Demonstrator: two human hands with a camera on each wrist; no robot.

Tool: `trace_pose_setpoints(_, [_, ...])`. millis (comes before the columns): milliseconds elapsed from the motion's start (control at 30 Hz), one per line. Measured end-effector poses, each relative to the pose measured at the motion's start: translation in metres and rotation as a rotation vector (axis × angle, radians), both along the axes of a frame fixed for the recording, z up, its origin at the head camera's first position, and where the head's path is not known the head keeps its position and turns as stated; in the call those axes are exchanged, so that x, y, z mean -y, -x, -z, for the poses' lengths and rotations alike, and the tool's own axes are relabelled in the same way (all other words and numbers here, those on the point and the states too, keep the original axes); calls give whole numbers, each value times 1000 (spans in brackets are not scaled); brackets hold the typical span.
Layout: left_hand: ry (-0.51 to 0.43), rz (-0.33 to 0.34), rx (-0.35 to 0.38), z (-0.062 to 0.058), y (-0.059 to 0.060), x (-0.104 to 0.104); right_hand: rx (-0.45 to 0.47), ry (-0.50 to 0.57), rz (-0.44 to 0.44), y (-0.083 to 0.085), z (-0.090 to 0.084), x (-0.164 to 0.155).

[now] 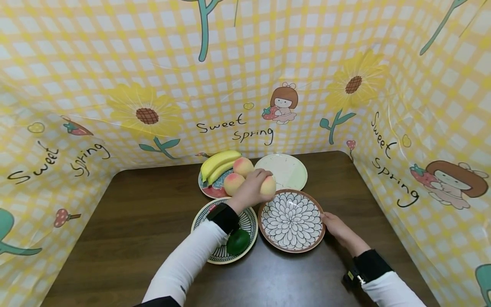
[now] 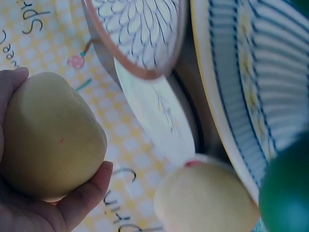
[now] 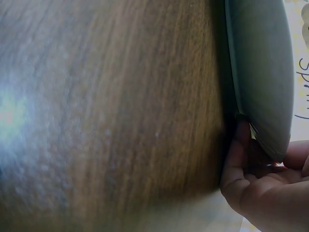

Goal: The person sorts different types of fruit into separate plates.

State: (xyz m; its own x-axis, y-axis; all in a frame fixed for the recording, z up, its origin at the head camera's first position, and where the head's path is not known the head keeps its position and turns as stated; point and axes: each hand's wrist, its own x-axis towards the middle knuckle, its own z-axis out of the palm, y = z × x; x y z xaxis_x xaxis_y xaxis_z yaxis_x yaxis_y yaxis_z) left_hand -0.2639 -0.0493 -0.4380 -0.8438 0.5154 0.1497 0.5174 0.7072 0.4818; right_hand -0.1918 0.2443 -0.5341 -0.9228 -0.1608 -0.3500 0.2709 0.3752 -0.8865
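My left hand (image 1: 249,192) grips a pale yellow peach (image 1: 268,186), raised near the far left rim of the brown-rimmed petal-pattern plate (image 1: 292,221). In the left wrist view, fingers and thumb curl round this peach (image 2: 53,135). At that plate's right side, my right hand (image 1: 339,228) pinches the rim; the right wrist view shows fingertips under the plate's pale underside (image 3: 265,77). Two more peaches (image 1: 243,166) and yellow bananas (image 1: 218,164) lie on a red-and-blue plate (image 1: 218,194) behind the left arm.
Left of the petal plate, a black-and-cream striped plate (image 1: 251,221) holds a dark green oval fruit (image 1: 238,242); the left forearm hides part of it. A pale green plate (image 1: 291,170) sits at the back. Yellow checked cloth (image 1: 230,85) surrounds the brown wooden table (image 1: 134,221).
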Motion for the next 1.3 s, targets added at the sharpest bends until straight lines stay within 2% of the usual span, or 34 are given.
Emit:
trace_pose_setpoints(267, [-22,-1,88,9,-7,-34,-15,-29,17,-1,-1,1])
trace_pose_setpoints(433, [-37,10,99,12,-12,-52,-22,-42,20,-1,2,2])
trace_pose_setpoints(667, [-32,22,113,24,-22,-70,-31,-52,26,0,1,1])
trace_pose_setpoints(867, [-32,32,99,34,-31,-85,-49,-43,40,-1,1,2])
trace_pose_setpoints(1133, [-4,70,90,54,-39,-106,-70,-67,48,-2,1,2])
trace_pose_setpoints(1300, [53,90,25,65,-42,-113,-76,-54,60,-3,1,2])
